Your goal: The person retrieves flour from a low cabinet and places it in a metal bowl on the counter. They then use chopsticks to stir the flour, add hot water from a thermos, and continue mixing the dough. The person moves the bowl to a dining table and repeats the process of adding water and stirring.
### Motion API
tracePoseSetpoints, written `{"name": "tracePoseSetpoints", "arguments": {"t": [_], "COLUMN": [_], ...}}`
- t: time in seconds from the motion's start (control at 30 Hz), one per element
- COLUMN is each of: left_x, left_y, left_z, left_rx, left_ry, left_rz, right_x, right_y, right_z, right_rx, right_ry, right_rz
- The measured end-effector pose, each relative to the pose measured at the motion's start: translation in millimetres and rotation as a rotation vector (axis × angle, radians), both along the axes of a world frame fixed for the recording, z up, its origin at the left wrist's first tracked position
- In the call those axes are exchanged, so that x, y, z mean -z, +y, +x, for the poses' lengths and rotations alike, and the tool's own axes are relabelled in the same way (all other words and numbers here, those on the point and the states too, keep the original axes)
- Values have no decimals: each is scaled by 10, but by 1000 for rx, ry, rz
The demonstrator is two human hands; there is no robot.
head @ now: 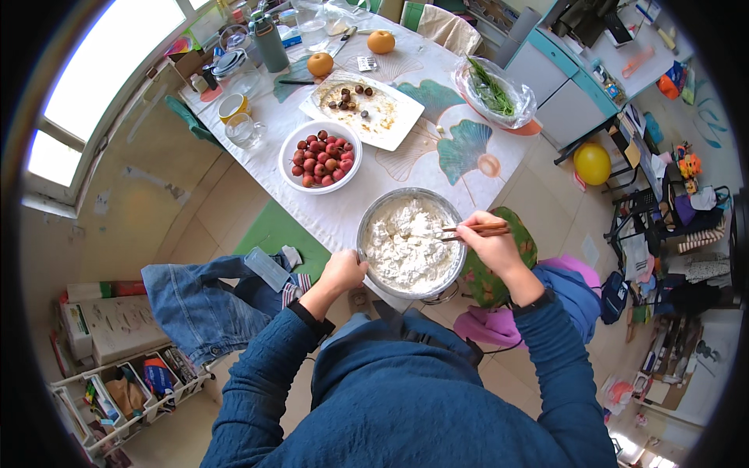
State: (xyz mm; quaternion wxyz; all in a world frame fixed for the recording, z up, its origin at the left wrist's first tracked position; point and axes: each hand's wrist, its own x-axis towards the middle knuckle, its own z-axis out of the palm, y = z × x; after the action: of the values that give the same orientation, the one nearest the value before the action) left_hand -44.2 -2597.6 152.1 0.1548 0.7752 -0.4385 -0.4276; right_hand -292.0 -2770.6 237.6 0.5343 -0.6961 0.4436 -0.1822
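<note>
A round metal mixing bowl (364, 225) stands at the near corner of the table, filled with a lumpy white flour mixture (409, 245). My right hand (488, 243) grips a pair of wooden chopsticks (494, 229), whose tips reach into the mixture at the bowl's right side. On the left, my left hand (342, 272) is closed on the bowl's rim; its thumb and fingertips are partly hidden. A white bowl (285, 167) of red hawthorn fruits (322, 159) sits just beyond, to the left.
A white rectangular plate (404, 114) holds several chestnuts (345, 105). Green vegetables (490, 88) lie in a plastic-lined dish at right. Two round fruits (381, 42), a knife (345, 40), a bottle (269, 44) and a glass mug (243, 131) stand farther back. A denim jacket (199, 310) hangs at left.
</note>
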Motion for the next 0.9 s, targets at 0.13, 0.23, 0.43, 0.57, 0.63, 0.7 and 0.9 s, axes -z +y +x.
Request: {"name": "tracePoseSetpoints", "arguments": {"t": [0.13, 0.23, 0.43, 0.57, 0.63, 0.7, 0.9], "left_x": [32, 40, 65, 51, 37, 27, 44], "left_y": [-9, -10, -16, -15, -22, -18, -7], "left_z": [0, -9, -22, -27, -26, -26, -22], "left_rx": [17, 15, -35, -87, -86, -99, -81], "left_ry": [-26, -30, 31, 62, 64, 91, 68], "left_rz": [21, 0, 1, 38, 47, 71, 46], "right_x": [-202, -129, 94, -179, -253, -201, 148], "right_y": [-35, -3, 268, 285, 334, 416, 318], "right_z": [-125, -30, 132, 60, 101, 210, 300], "right_rx": [-9, 16, -36, -95, -158, -208, -116], "right_ry": [-99, -28, 45, -101, -116, -123, -59], "right_rz": [-187, -267, -146, -130, -164, -114, -96]}}
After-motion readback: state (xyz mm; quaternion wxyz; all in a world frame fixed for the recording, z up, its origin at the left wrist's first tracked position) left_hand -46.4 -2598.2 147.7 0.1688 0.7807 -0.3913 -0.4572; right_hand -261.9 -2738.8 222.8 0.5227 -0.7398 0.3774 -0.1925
